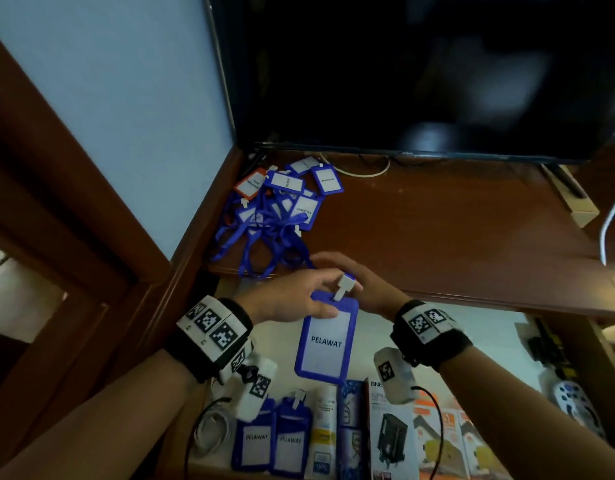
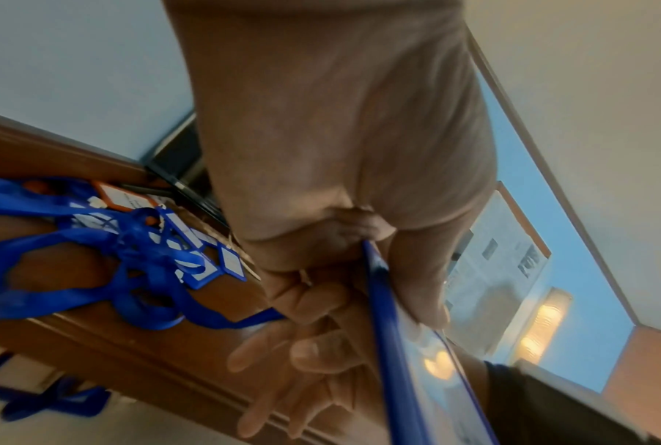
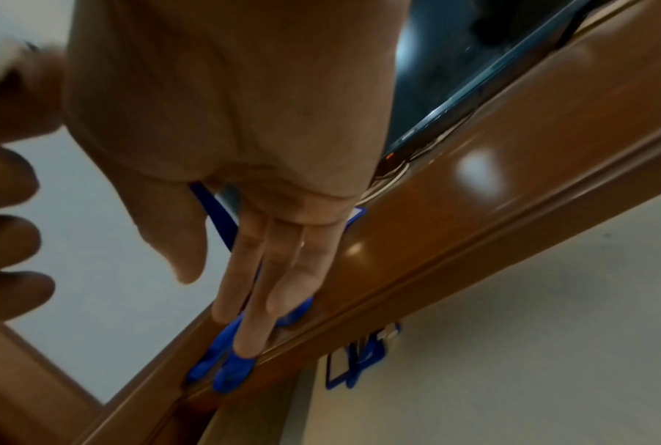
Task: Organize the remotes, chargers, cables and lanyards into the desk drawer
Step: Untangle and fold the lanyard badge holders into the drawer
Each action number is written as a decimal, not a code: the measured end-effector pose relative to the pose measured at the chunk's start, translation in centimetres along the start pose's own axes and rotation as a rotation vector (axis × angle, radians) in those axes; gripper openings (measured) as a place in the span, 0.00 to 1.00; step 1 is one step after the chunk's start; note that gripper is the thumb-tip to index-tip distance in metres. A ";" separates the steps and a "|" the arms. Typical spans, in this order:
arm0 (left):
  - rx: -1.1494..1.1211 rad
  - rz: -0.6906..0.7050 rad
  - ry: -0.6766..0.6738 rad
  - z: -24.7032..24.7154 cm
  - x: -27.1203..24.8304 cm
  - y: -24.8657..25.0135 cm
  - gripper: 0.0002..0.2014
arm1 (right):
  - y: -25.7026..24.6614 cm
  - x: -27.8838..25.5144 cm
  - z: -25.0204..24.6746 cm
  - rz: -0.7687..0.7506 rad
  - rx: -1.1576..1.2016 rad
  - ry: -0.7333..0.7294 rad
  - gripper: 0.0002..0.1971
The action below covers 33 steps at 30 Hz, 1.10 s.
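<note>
My left hand (image 1: 295,301) pinches the top of a blue badge holder (image 1: 324,344) marked PELAWAT, which hangs over the open drawer (image 1: 486,344). A white clip (image 1: 346,284) sticks up from it. In the left wrist view the holder (image 2: 397,346) shows edge-on under my thumb. My right hand (image 1: 366,287) is behind it, fingers (image 3: 279,265) straight and lying on its blue strap (image 3: 228,368) at the desk edge. A tangled pile of blue lanyards (image 1: 280,202) lies at the desk's back left, and shows in the left wrist view as a pile of lanyards (image 2: 131,247) too.
In the drawer's front lie two more badge holders (image 1: 271,441), a coiled white cable (image 1: 209,431), several boxes including a charger box (image 1: 392,431), and a remote (image 1: 572,400) at the right. A dark TV (image 1: 420,64) stands at the back of the wooden desk (image 1: 437,220).
</note>
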<state>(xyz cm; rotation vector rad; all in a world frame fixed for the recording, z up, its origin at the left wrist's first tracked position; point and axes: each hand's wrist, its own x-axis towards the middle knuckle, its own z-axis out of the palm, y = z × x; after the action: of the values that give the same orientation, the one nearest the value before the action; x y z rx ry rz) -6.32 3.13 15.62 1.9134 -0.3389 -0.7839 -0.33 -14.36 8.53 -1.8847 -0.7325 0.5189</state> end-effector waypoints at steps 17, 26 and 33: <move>-0.383 0.037 0.550 -0.9 -2.2 -5.6 0.20 | 3.2 -5.6 -4.5 0.343 -0.011 0.803 0.21; -0.542 0.010 0.809 1.2 0.9 -6.4 0.17 | 5.7 -8.5 -5.8 0.406 0.377 0.989 0.09; -0.657 0.100 1.111 -0.6 1.1 -6.2 0.15 | 6.7 -7.2 -7.5 0.455 0.226 0.962 0.11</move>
<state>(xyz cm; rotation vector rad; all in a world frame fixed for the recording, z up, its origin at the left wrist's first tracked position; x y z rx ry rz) -5.74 5.75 9.91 1.4086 0.4606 0.2892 1.01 -26.30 5.68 -1.7980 0.3756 -0.0737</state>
